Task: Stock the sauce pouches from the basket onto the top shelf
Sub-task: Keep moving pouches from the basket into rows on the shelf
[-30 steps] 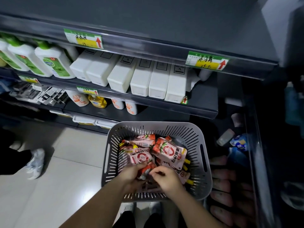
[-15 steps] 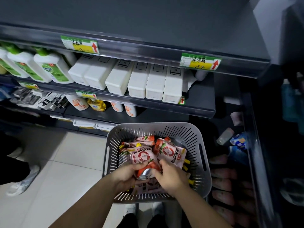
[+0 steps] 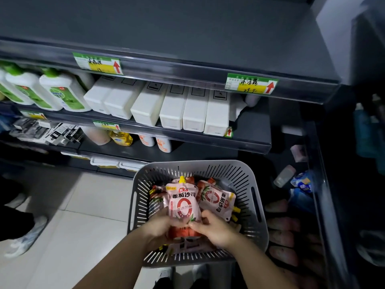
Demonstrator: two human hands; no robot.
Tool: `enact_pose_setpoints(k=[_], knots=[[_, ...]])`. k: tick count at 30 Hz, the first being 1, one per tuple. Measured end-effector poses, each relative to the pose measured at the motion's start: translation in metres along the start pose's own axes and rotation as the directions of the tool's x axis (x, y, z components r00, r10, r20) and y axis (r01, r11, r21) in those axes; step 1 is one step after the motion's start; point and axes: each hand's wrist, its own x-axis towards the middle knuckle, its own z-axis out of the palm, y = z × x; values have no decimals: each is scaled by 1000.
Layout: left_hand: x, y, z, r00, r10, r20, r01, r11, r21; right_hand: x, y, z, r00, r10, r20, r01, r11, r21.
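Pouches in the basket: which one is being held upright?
The middle pouch, gripped by the left hand and right hand, yellow cap up; the others lie in the basket.

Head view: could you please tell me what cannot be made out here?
- Pouches lower in the basket: hidden under the held pouch, left hand and right hand; count unclear.
- Top shelf back: cut off by the head view's upper edge.
- Price tag writing: blurred, head view.
- Far-right goods: too dark.

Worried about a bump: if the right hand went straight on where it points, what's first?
The right hand grips the pouch; going on leftward, it would likely meet the left hand on the other side; depth unclear.
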Motion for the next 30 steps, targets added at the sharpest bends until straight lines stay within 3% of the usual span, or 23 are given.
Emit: enact_pose_setpoints(k=[3, 7, 8, 10, 11, 13, 16, 21, 24, 27, 30], knots=[[5, -5, 6, 994, 9, -113, -18, 997, -78, 10, 1, 8, 998, 7, -60, -3, 997, 72], [11, -7, 4, 983, 15, -183, -26, 998, -55, 18, 5, 5, 997, 78, 7, -78, 988, 131], [11, -6, 2, 978, 11, -207, -22, 999, -50, 21, 8, 2, 992, 117, -38, -109, 980, 168], [10, -6, -3, 969, 12, -247, -17, 1000, -18, 30, 18, -9, 917, 291, -273, -136, 871, 472], [10, -7, -5, 965, 9, -261, -10, 1000, -1, 37, 27, -18, 827, 413, -381, -116, 789, 604], [7, -7, -13, 954, 3, -299, 7, 999, 33, 51, 40, -33, 691, 556, -462, -143, 732, 667], [6, -12, -20, 950, -4, -312, 32, 996, 83, 73, 42, -38, 712, 602, -362, -185, 658, 730], [23, -25, -33, 937, -14, -349, 74, 985, 159, 91, 52, -38, 700, 611, -370, -150, 632, 760], [32, -36, -38, 921, -21, -389, 126, 961, 246, 90, 51, -42, 733, 582, -351, -101, 604, 790], [40, -41, -43, 901, -5, -433, 191, 902, 387, 79, 39, -48, 772, 442, -457, 119, 606, 787], [41, -37, -44, 878, -9, -479, 239, 875, 422, 58, 26, -55, 809, 186, -557, 334, 635, 697]])
